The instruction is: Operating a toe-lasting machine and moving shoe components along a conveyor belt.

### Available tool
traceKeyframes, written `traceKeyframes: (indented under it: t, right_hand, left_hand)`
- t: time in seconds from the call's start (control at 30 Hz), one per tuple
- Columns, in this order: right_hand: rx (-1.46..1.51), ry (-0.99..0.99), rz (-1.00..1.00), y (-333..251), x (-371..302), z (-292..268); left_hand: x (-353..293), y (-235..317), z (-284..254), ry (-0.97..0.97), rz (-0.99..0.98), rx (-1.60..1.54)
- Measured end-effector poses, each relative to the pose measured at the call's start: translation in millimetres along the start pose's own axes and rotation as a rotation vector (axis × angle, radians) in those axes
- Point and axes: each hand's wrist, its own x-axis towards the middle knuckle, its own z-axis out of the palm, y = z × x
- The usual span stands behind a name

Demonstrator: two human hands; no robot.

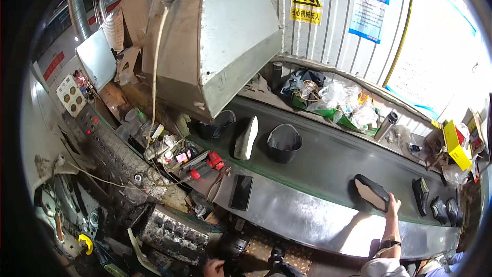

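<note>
My right hand [392, 206] reaches up from the lower right and grips the near end of a shoe sole [371, 192]. The sole is black with a pale inner face, and it lies on the dark conveyor belt [328, 166]. A strap circles that wrist. My left hand [214, 266] is low at the bottom edge, beside the machine's base. Its fingers are curled, and I cannot make out whether it holds anything. Further left on the belt, a white sole [246, 137] stands on edge beside a black bucket [284, 143].
Three black soles [421, 195] lie at the belt's right end. A big metal hood [215, 36] covers the belt's left end, with a second bucket [218, 123] under it. A phone [241, 192] lies on the steel ledge. Tools and wires crowd the control panel [110, 149]. Bags, a metal bottle [385, 125] and a yellow box [456, 146] line the back.
</note>
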Motion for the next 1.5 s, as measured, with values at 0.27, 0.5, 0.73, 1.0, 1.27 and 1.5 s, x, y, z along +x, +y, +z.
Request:
traceKeyframes:
  t: [0.27,0.5,0.73,1.0,1.27,1.5]
  right_hand:
    - [-0.122,-0.868,0.116,69,-165,282]
    - [0.259,-0.396,0.483,120,-142,438]
    - [0.469,-0.639,0.486,-2,-226,310]
    - [0.426,-0.682,0.67,77,-268,127]
    - [0.662,-0.626,0.775,111,-232,56]
    - [0.357,-0.665,0.532,46,-236,80]
  left_hand:
    - [19,30,-33,-0.206,-0.237,0.22]
    - [264,107,19,0.047,0.287,0.191]
    - [412,91,58,0.086,0.266,0.196]
    - [520,125,128,0.063,-0.154,0.434]
    - [350,214,77,-0.117,0.808,0.438]
    - [191,174,167,-0.147,1.438,0.467]
